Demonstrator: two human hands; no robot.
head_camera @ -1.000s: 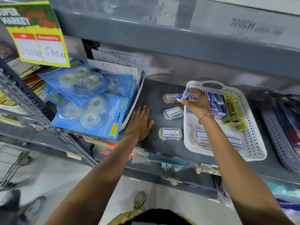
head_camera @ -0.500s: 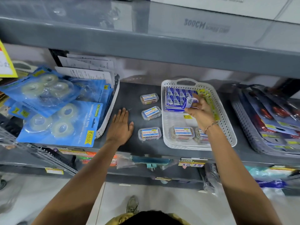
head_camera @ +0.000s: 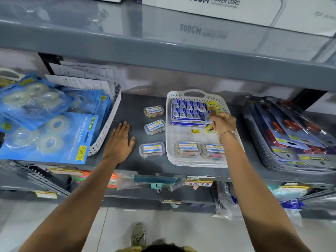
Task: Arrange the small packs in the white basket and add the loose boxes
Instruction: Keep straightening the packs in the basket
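- My right hand (head_camera: 222, 123) was inside the white basket (head_camera: 195, 161), fingers pinched on one small blue pack (head_camera: 207, 115) at the right end of the blue rows (head_camera: 189, 110) packed along the far side.
- My left hand (head_camera: 119, 140) lay flat and open on the grey shelf (head_camera: 134, 102), palm down, holding nothing.
- Three loose clear boxes sat in a column on the shelf between my left hand and the basket: far (head_camera: 153, 111), middle (head_camera: 155, 126) and near (head_camera: 152, 150). Their labels were too blurry to read properly.
- Two more of those boxes, left (head_camera: 187, 148) and right (head_camera: 213, 150), already sat at the near end of the basket, side by side.
- Yellow packs (head_camera: 214, 106) were wedged along the basket's right side, past the blue ones.
- Readable stuff: tape packs (head_camera: 52, 135) on the left said "D.Homes DISPENSER & TAPE" with a 69.00 sticker; the carton (head_camera: 211, 8) up top said "POWER CORD"; the shelf-edge tag (head_camera: 199, 181) read "SUPER MARKET" with 30 and 15.
- Room-wise, the middle of the basket floor was bare, and there was open shelf behind my left hand. The grey tray (head_camera: 263, 142) sat just beside the basket on the right.
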